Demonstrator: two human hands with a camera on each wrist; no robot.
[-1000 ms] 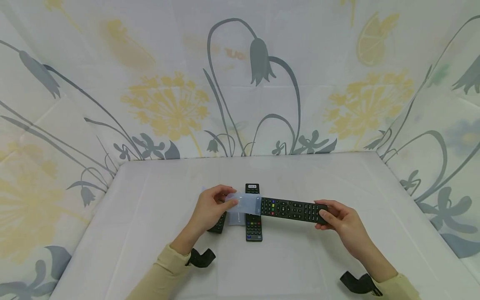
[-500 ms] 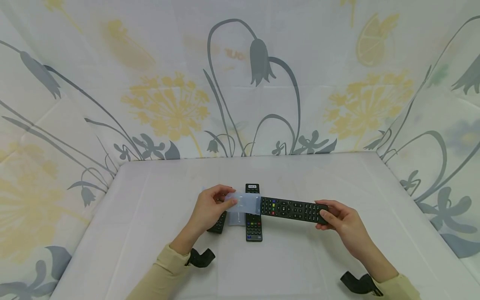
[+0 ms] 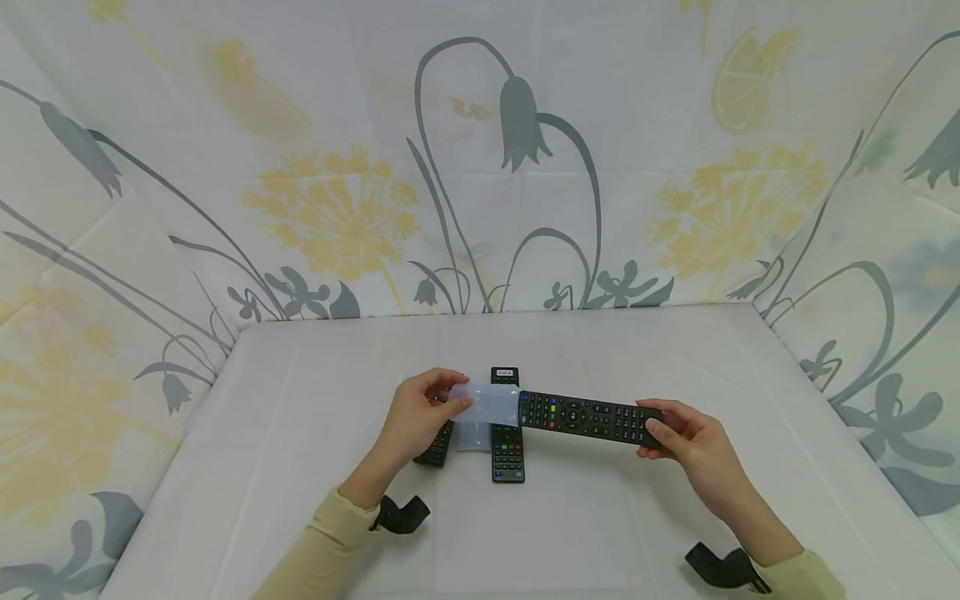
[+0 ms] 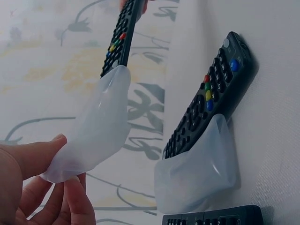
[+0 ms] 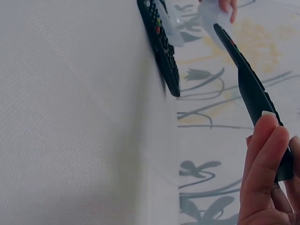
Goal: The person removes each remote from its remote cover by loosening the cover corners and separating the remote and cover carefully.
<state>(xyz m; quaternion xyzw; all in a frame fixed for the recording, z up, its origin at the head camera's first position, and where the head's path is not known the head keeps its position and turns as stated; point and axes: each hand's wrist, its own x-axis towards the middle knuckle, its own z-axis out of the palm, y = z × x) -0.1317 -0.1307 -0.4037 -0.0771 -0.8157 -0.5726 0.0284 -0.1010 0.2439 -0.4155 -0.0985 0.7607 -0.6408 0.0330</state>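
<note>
My left hand (image 3: 423,417) pinches the left end of a translucent plastic sleeve (image 3: 486,404) between thumb and fingers. At the sleeve's right edge is a black remote control (image 3: 585,417), held above the table; how much of it lies inside the sleeve I cannot tell. My right hand (image 3: 693,450) grips the remote's far right end, thumb on the buttons. In the left wrist view, the sleeve (image 4: 101,126) hangs loosely from the fingers around the remote's end. From the right wrist view, the remote (image 5: 255,89) shows its side and back, with fingers (image 5: 265,164) against it.
Below the sleeve, a second remote (image 3: 507,458) lies lengthwise on the white table (image 3: 600,533). Left of it are another plastic sleeve (image 3: 473,438) and a third remote (image 3: 435,450), partly hidden by the left hand. A patterned cloth (image 3: 480,208) rises behind the table.
My right hand has moved slightly right with the remote, and a little more of it shows outside the sleeve. The left hand has shifted barely leftward. The things on the table stay put.
</note>
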